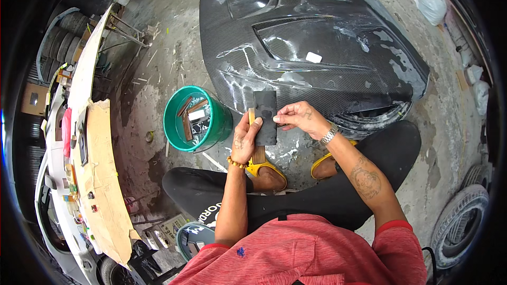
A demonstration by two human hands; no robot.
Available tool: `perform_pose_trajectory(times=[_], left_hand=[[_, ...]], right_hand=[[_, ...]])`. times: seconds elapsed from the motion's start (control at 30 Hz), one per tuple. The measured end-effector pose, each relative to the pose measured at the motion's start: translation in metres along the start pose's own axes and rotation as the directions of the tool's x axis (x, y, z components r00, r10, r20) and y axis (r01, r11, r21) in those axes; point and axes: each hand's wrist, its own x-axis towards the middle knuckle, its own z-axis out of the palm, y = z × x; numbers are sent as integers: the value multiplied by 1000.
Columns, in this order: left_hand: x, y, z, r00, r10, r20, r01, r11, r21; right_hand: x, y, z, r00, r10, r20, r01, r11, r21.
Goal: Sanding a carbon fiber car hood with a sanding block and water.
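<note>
My left hand (244, 140) grips a wooden block (258, 153) held upright, with a dark grey sheet of sandpaper (265, 117) laid against it. My right hand (298, 117) pinches the sheet's right edge at mid height. Both hands hover in front of my crouched legs, above the wet concrete floor. Just beyond them lies a large black carbon-fibre car hood (311, 42) with pale smears on it.
A green bucket (179, 126) holding water and wooden pieces stands left of my hands. A white car bumper with cardboard (100, 179) runs along the left. A tyre (462, 221) sits at lower right, white bags (430, 1) at upper right, yellow sandals (266, 168) on my feet.
</note>
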Motion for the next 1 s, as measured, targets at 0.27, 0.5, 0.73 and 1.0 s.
perform_pose_trajectory(times=[0.27,0.5,0.73,1.0], left_hand=[[2,-2,-4,998,40,-56,-35,996,82],[3,0,-2,998,47,-47,-44,997,68],[3,4,0,996,65,-56,-62,997,54],[4,5,1,995,81,-55,-74,990,120]], right_hand=[[-3,1,4,996,86,36,-86,996,-7],[1,7,4,999,29,38,-29,1000,2],[-5,-1,6,997,74,16,-75,997,19],[-1,7,8,999,12,42,-12,1000,14]])
